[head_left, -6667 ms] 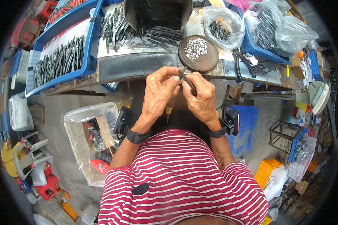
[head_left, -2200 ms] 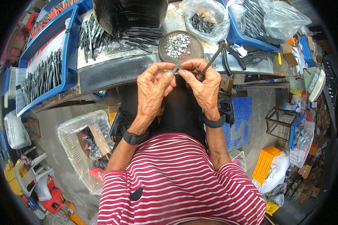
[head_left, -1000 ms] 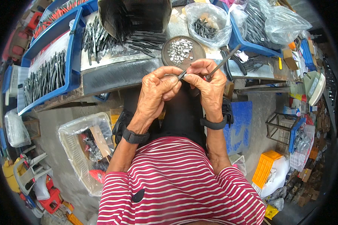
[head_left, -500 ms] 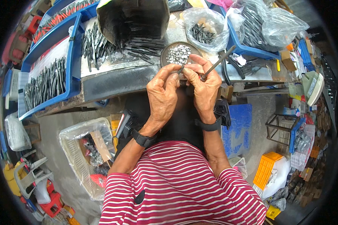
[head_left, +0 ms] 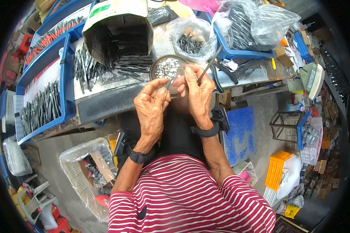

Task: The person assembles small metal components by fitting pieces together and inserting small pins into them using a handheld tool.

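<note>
My left hand (head_left: 151, 106) pinches a small, slim dark piece (head_left: 168, 82) between thumb and fingertips, its end pointing up. Close beside it, my right hand (head_left: 200, 97) has a thin dark rod (head_left: 210, 64) held against the fingers, slanting up to the right. The right thumb and forefinger meet at their tips; whether something tiny is between them I cannot tell. Just beyond both hands, at the bench edge, sits a round brown dish (head_left: 153, 72) with many small silvery-white bits (head_left: 167, 66). Black-handled pliers (head_left: 217, 80) lie right of my right hand.
An open carton (head_left: 116, 37) with dark strips (head_left: 133, 63) stands beyond the left hand. A clear bag (head_left: 209, 39) holds short black pieces. Blue trays (head_left: 69, 99) of dark strips line the left. Below are a plastic-lined basket (head_left: 76, 182) and an orange crate (head_left: 278, 167).
The view has shifted, so the bench appears further left. My hands have drawn slightly apart, and the right fingertips have come away from the small dark piece, which stays in my left hand.
</note>
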### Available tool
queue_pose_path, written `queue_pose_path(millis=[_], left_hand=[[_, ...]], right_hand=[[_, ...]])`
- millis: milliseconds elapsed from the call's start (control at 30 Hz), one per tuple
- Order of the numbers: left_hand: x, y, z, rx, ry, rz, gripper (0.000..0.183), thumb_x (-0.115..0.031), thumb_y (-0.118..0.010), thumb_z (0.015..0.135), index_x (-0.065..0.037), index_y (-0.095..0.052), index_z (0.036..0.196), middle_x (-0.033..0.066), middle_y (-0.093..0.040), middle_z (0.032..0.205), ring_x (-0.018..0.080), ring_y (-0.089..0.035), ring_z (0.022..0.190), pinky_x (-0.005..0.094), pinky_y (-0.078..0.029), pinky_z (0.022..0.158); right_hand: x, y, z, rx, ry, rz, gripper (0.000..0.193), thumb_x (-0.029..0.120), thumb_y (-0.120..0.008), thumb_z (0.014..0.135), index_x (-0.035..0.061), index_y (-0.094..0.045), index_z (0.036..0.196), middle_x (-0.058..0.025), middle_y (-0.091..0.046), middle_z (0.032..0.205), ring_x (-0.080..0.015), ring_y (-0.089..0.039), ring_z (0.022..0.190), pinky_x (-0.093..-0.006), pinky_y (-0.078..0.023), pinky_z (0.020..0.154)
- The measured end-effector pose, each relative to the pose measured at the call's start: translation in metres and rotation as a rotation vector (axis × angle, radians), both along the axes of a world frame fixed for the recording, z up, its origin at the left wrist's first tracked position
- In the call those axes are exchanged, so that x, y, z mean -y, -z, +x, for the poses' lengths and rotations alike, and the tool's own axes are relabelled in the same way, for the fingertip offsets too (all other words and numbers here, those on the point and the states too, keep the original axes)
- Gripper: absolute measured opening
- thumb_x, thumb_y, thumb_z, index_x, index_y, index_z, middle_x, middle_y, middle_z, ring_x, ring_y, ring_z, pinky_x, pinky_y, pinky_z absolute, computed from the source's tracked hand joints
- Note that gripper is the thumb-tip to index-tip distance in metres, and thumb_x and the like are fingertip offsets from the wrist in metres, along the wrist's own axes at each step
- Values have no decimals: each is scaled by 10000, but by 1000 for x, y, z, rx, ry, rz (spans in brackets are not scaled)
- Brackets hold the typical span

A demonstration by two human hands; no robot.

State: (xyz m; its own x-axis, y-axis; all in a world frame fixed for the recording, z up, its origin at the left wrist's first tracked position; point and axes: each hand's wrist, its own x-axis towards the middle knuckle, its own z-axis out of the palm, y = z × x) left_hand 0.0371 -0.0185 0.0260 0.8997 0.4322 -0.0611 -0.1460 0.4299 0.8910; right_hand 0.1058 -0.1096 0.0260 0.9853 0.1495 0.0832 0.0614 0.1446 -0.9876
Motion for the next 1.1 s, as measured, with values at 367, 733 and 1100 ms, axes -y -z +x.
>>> queue_pose_path(millis=[367,733,1100], left_hand=[[-3,7,-3,-20,1,36,182,-48,-507,834,42,-515,991,10,-481,624,31,-338,483,156,-250,441],[-5,9,-7,0,-2,8,163,-42,-506,833,25,-526,980,26,-515,653,31,-358,492,152,-272,455],[-7,10,-7,19,-15,-18,184,-55,-503,838,33,-505,999,33,-513,658,33,-353,495,152,-264,453]], right_hand=[[13,8,82,468,215,-707,141,70,-533,757,-29,-597,836,-111,-600,664,-164,-555,556,-284,-435,533],[-4,16,99,676,181,-1052,168,50,-547,675,-13,-533,830,-200,-552,751,-365,-554,725,-439,-433,641],[3,6,90,571,161,-863,203,105,-540,667,-31,-563,816,-225,-578,782,-361,-565,703,-420,-436,639]])
